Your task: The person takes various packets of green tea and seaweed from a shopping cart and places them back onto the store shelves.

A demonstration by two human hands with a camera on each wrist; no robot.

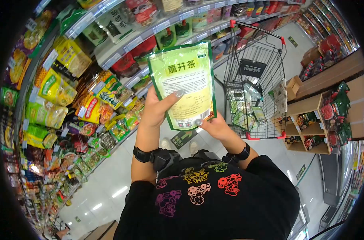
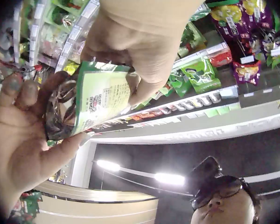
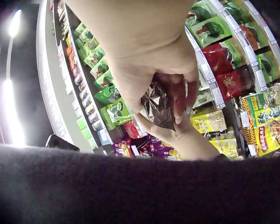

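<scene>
A green and pale yellow pouch (image 1: 186, 86) with printed text is held upright in front of the chest, its text side facing the head camera. The left hand (image 1: 156, 106) grips its left edge, thumb lying across the face. At the lower right corner the right hand (image 1: 216, 126) pinches the pouch, thumb on the front near the barcode. In the left wrist view the pouch (image 2: 102, 95) shows between both hands, its bottom facing that camera. Dark shiny wrapping (image 3: 158, 107) appears under the right hand (image 3: 154, 60) in the right wrist view; the fingers behind it are partly hidden.
A wire shopping cart (image 1: 256, 80) with red corners and several packets inside stands beyond the pouch, to the right. Shelves of bagged goods (image 1: 96, 108) run along the left and top. A wooden display stand (image 1: 310, 124) is at the right, and tiled floor (image 1: 110, 192) lies below.
</scene>
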